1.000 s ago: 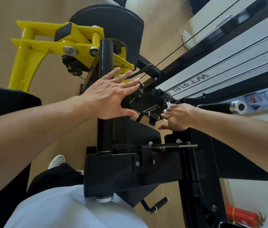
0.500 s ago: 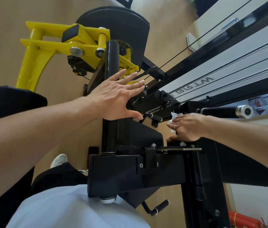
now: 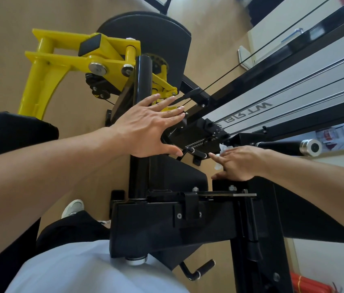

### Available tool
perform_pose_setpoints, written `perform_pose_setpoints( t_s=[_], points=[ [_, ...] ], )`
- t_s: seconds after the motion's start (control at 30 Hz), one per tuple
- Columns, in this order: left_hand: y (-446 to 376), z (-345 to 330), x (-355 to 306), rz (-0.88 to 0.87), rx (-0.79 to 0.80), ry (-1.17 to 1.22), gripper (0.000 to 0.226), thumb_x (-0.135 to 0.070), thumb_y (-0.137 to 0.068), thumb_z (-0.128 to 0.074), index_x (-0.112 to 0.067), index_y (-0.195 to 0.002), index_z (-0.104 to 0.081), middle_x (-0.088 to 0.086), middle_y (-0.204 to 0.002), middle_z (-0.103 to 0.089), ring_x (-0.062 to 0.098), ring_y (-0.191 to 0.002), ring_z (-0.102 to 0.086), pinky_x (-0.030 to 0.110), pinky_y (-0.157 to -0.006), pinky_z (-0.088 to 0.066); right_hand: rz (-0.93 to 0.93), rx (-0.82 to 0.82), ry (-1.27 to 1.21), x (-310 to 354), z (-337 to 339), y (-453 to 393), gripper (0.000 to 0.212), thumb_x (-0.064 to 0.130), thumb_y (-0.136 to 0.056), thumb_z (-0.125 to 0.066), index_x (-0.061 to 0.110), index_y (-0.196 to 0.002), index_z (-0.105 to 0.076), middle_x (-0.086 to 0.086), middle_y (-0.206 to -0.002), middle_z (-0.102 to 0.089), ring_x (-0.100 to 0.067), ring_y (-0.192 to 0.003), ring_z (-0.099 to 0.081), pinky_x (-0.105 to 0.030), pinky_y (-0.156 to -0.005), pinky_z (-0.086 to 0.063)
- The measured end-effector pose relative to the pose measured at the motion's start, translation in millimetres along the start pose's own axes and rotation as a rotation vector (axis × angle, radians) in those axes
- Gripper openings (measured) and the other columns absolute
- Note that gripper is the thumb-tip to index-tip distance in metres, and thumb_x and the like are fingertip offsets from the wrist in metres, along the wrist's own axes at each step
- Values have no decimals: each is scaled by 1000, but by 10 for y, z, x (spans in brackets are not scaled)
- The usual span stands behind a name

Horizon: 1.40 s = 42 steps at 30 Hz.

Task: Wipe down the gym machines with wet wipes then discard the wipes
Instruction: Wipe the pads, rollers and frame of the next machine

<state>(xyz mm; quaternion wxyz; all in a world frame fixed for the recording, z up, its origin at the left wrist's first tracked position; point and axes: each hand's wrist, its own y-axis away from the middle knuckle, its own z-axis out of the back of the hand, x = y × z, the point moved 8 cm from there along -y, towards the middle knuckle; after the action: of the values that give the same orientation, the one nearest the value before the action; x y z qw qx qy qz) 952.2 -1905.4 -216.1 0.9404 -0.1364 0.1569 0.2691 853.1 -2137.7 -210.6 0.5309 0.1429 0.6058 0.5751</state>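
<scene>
A: What fills the view?

B: A black gym machine, its frame running from six o'clock up through the centre. A yellow lever arm sits at ten o'clock in front of a black round plate, and a grey rail with cables runs off toward two o'clock. Below it all is a tan wood floor.

A: And the person?

B: Both bare forearms reach in, one from nine o'clock, one from four o'clock. A pale shirt shows at six o'clock, a white shoe at seven.

A: The left grip?

B: The left hand is spread flat, fingers straight and fanned. It lies against the black upright post near the centre, fingertips reaching the black bracket beside the yellow arm. It holds nothing.

A: The right grip?

B: The right hand, at about three o'clock from centre, has its forefinger stretched toward the small black crank handle. Its other fingers bend over a crumpled white wet wipe, pressing it onto the black frame. Most of the wipe is hidden under the hand.

A: Anything smaller?

B: A chrome-capped black roller at three o'clock, just past the right wrist.
</scene>
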Motion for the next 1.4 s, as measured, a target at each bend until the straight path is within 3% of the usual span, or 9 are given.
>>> perform_pose_setpoints(
  t_s=[0.13,0.33,0.57,0.7,0.87,1.03,1.2,1.33,1.4],
  points=[
    [-6,-10,-7,-3,9,-5,102,-93,-82,-18,-25,-160,-15,-6,-167,-7,16,-154,11,42,-126,4,-30,-46,64,-36,113,-257,99,88,-85,-16,29,-159,14,-8,-160,-40,-27,-153,-25,-46,-119,-32],
    [-2,11,6,17,-3,17,107,-92,-79,-13,-23,-160,-17,-5,-167,-7,17,-155,10,41,-126,4,99,70,102,207,-197,22,83,71,-99,-27,30,-160,11,-7,-167,-24,-26,-156,-12,-46,-126,-18],
    [-3,-2,-7,11,-3,9,105,-93,-80,-15,-24,-160,-18,-5,-167,-6,16,-154,11,42,-127,2,-15,-57,70,-23,86,-269,96,86,-88,-21,35,-153,28,-7,-154,-48,-29,-148,-35,-46,-115,-38],
    [-8,8,0,19,-11,7,105,-93,-80,-15,-24,-160,-20,-4,-167,-7,16,-155,9,42,-127,1,49,110,-17,197,-242,-152,93,84,-90,-24,38,-154,25,-9,-153,-49,-31,-151,-28,-50,-120,-28],
    [-4,6,-5,15,-6,9,105,-92,-80,-14,-23,-160,-19,-4,-167,-6,17,-155,10,43,-127,1,-59,-49,7,-42,115,-245,93,82,-92,-22,32,-155,24,-5,-155,-47,-29,-152,-27,-47,-119,-32],
    [-2,19,-9,17,-3,5,108,-93,-78,-11,-23,-159,-20,-4,-167,-8,17,-155,9,42,-127,2,19,108,1,140,-208,-125,92,82,-91,-25,35,-156,21,-9,-160,-39,-30,-154,-21,-50,-122,-25],
    [-1,3,-11,15,-5,-3,106,-93,-81,-12,-23,-159,-20,-4,-167,-8,16,-155,9,43,-127,1,-112,-67,-36,-75,185,-218,96,83,-90,-21,29,-156,22,-11,-158,-42,-30,-154,-21,-50,-121,-28],
    [-4,9,-12,14,-3,4,105,-92,-81,-11,-23,-159,-21,-4,-167,-9,16,-155,9,43,-127,1,-77,145,-136,178,-109,-117,89,80,-93,-26,38,-157,19,-14,-167,-18,-35,-154,-19,-53,-123,-21],
    [-4,8,-5,20,-8,4,106,-92,-80,-11,-23,-159,-21,-4,-167,-8,17,-155,9,43,-127,1,-49,244,-224,247,-199,-52,84,73,-98,-29,38,-157,19,-11,-169,-16,-34,-154,-19,-51,-124,-17]
  ],
)
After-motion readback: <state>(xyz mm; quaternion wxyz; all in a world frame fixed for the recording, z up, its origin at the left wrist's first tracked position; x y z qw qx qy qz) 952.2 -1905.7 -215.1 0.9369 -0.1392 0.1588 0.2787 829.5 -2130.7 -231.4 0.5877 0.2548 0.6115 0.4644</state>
